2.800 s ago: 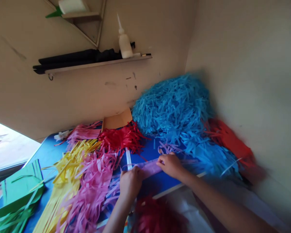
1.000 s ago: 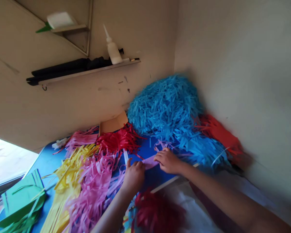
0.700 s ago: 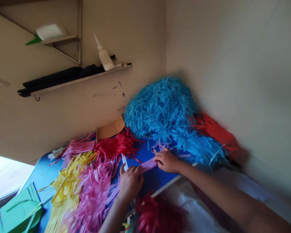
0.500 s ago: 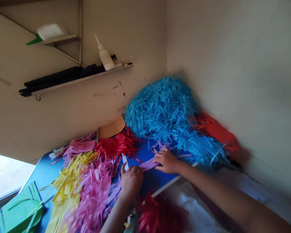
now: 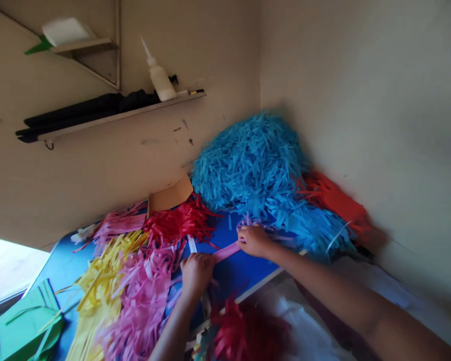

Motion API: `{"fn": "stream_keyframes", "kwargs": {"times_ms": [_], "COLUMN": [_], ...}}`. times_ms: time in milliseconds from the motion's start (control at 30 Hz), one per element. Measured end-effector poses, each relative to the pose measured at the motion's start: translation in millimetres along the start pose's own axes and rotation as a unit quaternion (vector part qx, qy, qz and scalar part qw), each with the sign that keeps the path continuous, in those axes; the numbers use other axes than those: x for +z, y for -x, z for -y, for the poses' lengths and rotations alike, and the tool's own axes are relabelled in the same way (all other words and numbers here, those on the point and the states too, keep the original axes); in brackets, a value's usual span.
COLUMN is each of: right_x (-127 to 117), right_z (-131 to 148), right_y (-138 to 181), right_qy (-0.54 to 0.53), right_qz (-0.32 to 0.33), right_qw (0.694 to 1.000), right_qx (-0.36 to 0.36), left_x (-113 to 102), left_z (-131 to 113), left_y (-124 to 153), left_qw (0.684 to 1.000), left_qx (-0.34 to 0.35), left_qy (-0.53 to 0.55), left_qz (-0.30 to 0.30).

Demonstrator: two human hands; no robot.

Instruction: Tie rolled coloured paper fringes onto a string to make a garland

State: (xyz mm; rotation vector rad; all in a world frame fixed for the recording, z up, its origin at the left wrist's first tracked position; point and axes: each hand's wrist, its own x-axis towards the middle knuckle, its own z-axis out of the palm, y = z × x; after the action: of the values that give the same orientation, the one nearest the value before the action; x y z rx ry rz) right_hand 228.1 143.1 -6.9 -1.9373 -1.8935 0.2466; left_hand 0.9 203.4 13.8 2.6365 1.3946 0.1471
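Observation:
A pink paper strip (image 5: 226,251) is stretched between my two hands, just above the blue tabletop (image 5: 233,273). My left hand (image 5: 197,271) is closed round its left end, knuckles up. At the other end my right hand (image 5: 254,240) grips the strip with curled fingers. Thin lilac paper fringe (image 5: 248,220) lies right behind my right hand. Beside my left hand spreads a heap of pink fringed tissue paper (image 5: 145,291), and a short white strip (image 5: 192,244) lies just beyond it.
Blue fringed paper (image 5: 248,160) is piled in the corner, with red-orange fringe (image 5: 334,198) to its right. Red (image 5: 182,218), yellow (image 5: 101,281) and green paper (image 5: 26,321) cover the left side. A glue bottle (image 5: 161,80) stands on the wall shelf. Blurred red fringe (image 5: 244,331) is nearest me.
My left hand has moved slightly left and closed more. My right hand has curled its fingers round the strip, which is now drawn taut. The view has shifted a little.

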Motion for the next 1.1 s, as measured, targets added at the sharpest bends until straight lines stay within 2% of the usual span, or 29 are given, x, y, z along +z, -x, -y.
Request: {"fn": "stream_keyframes", "kwargs": {"times_ms": [467, 600, 700, 800, 900, 1100], "right_x": [4.6, 4.3, 3.8, 3.1, 2.5, 1.1], "right_z": [-3.8, -4.1, -2.7, -0.8, 0.0, 0.0], "right_y": [-2.9, -2.5, -1.9, -1.1, -0.1, 2.6], "right_qy": [-0.008, -0.02, -0.029, -0.035, -0.039, -0.036], "right_qz": [-0.005, -0.007, -0.014, -0.021, -0.022, -0.024], "right_qw": [1.0, 1.0, 0.999, 0.999, 0.999, 0.999], "right_qx": [0.012, 0.011, 0.013, 0.013, 0.009, -0.001], "left_x": [-7.5, -6.8, -6.9, -7.4, -5.6, -2.1], "left_z": [-4.1, -6.3, -9.9, -11.8, -9.7, -5.3], "left_y": [-7.2, -5.5, -3.1, -0.9, -0.7, -8.4], "left_qw": [0.998, 0.999, 1.0, 1.0, 1.0, 0.999], "left_qx": [-0.005, -0.012, -0.025, -0.008, 0.001, -0.037], "left_qy": [-0.019, -0.015, -0.009, 0.001, 0.015, 0.035], "left_qz": [0.057, 0.048, 0.017, -0.01, -0.01, 0.013]}}
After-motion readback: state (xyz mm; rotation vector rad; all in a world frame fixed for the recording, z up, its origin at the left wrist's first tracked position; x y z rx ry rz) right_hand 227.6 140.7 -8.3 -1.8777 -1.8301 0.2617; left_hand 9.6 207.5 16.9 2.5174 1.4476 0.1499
